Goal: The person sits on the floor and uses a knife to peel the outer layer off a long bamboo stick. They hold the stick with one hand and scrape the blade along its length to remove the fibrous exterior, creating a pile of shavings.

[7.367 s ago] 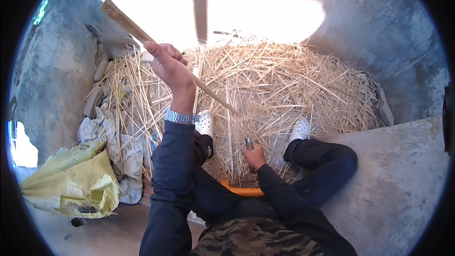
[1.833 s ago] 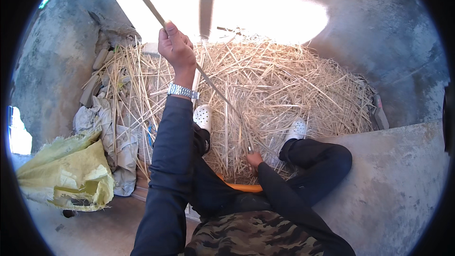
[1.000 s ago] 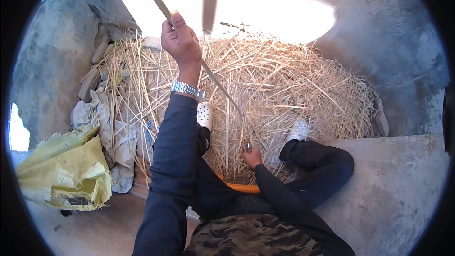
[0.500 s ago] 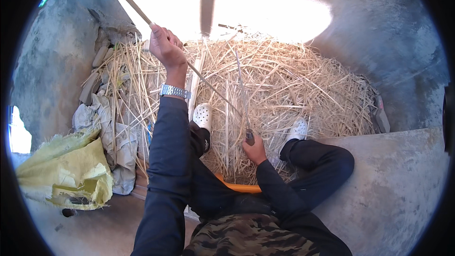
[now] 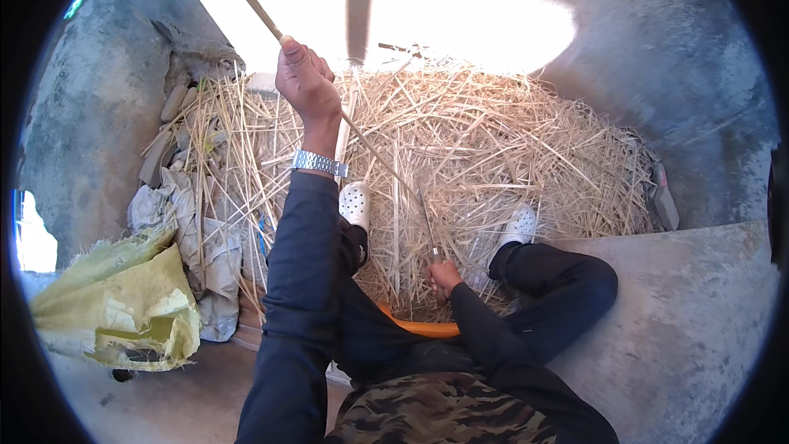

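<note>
- Strip point(image 5: 254, 0) slanted over the straw point(image 5: 526, 140), gripped by the left hand point(image 5: 306, 82).
- Right hand point(image 5: 445, 278) held the knife point(image 5: 426, 224) near the strip's lower end.
- A steady left grip and shallow knife angle seemed best.

fisheye from head height, seemingly steeply downward
</note>
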Motion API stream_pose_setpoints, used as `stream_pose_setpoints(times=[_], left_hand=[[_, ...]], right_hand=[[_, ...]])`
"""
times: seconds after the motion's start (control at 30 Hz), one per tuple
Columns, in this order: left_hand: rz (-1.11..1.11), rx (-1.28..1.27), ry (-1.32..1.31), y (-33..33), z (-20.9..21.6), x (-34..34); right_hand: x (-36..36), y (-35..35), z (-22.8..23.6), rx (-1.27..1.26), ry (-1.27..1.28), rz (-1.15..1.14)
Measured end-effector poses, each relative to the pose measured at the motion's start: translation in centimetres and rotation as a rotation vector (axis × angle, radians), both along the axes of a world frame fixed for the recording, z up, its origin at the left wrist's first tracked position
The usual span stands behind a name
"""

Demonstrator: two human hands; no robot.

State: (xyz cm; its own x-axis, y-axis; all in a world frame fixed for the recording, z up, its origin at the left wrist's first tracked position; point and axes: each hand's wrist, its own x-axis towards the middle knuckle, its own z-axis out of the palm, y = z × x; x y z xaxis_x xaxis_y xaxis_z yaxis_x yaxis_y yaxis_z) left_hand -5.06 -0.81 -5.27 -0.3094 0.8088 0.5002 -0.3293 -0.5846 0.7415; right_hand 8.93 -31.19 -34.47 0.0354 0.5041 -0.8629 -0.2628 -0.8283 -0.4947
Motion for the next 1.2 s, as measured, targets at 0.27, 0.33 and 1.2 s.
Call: stream_pose_setpoints(times=[0.27,0.33,1.2], left_hand=[[-0.007,0.015,0.003,0.2,1.1,-0.8],[-0.012,0.037,0.007,-0.6,2.6,-0.7],[0.270,0.029,0.189,-0.7,-0.3,1.2]], right_hand=[[1.3,1.9,-0.9,-0.063,0.926,-0.304],[1.3,1.8,-0.5,-0.025,0.954,-0.307],[-1.8,2.8,2.5,0.725,-0.844,-0.066]])
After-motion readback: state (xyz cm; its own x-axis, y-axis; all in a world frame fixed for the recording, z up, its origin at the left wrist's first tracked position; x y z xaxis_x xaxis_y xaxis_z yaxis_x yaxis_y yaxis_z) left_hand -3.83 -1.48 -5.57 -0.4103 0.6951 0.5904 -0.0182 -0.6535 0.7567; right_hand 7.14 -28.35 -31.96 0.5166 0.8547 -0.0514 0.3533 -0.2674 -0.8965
